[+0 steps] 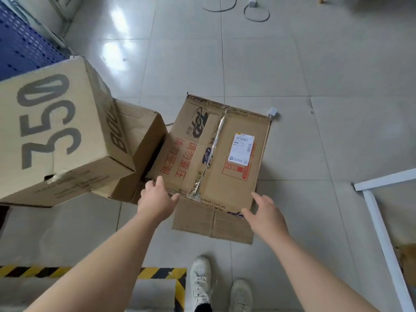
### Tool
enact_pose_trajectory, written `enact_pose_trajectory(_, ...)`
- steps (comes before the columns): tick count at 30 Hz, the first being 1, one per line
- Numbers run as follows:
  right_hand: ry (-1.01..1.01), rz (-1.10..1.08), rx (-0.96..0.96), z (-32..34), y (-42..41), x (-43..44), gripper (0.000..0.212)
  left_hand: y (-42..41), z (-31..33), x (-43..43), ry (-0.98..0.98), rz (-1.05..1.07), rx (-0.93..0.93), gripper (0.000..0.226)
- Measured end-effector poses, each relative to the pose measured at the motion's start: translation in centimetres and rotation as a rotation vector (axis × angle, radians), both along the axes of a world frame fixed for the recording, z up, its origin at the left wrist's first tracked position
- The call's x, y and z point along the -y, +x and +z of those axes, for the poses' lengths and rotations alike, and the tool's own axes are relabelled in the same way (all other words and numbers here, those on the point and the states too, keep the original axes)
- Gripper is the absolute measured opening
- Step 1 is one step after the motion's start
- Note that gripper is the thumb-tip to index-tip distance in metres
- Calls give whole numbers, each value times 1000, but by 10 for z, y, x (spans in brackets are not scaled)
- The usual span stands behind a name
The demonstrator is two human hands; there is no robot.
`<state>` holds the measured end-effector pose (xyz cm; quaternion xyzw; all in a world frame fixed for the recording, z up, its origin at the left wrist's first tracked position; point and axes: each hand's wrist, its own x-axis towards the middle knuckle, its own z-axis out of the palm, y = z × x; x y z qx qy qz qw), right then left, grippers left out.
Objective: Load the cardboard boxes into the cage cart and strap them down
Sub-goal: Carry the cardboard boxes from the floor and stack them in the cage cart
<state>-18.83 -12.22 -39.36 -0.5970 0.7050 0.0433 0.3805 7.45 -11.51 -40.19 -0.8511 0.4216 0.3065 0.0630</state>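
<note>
Now: glossy grey tiled floor (pixel 292 64) fills most of the view. Clock is read from the middle box, with twelve pointing away from the person.

- Large cardboard box (pixel 56 136), printed "350", at nine o'clock. It is tilted and sits over a second cardboard box (pixel 139 136).
- Taped box (pixel 216 154) lies on the floor in front of the person. Its top flaps are closed, with clear tape along the seam and red print on the lid. The second box is just beside it at nine; contact unclear.
- Blue perforated panel (pixel 24 46) at ten o'clock, well apart.
- White frame (pixel 378 221) at four o'clock.
- Loose cardboard flap (pixel 213 224) lies flat on the floor at six, at the taped box's near edge.
- Left hand (pixel 157 197): fingers relaxed and spread, at the taped box's near-left corner (seven o'clock), gripping nothing.
- Right hand (pixel 263 212): fingers straight, at the near-right corner (five o'clock), gripping nothing; contact unclear.
- Pale shoes (pixel 200 282) at six, beside yellow-black hazard tape (pixel 162 273).
- White shipping label (pixel 242 149) on the lid, right of the seam.
- Small white plug adapter (pixel 272 111) at one o'clock, by the far corner.
</note>
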Motion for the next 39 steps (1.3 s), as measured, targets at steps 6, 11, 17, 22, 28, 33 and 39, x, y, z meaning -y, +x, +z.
enact_pose_trajectory(6, 38, -77, -25, -78, 25, 29, 76, 31, -76, 40, 11, -38, 32, 93)
enact_pose_trajectory(11, 31, -82, -122, -127, 40, 41, 90, 52, -122, 61, 23, -38, 23, 111)
enact_pose_trajectory(17, 57, -242, -25, -154, 34, 47, 109, 52, -142, 71, 25, -67, 70, 141)
enact_pose_trajectory(22, -7, -284, -39, -159, 13, 44, 111, 35, -136, 65, -7, 33, 26, 145)
enact_pose_trajectory(28, 9, -315, -92, -154, -43, 30, 115, -9, -147, 42, -58, 160, -100, 118)
enact_pose_trajectory(33, 9, -380, -94, -159, -103, 11, 118, -71, -154, 32, -164, 169, -219, 101)
enact_pose_trajectory(39, 22, -494, -97, -158, -209, -20, 118, -183, -155, 16, -200, 105, -231, 96)
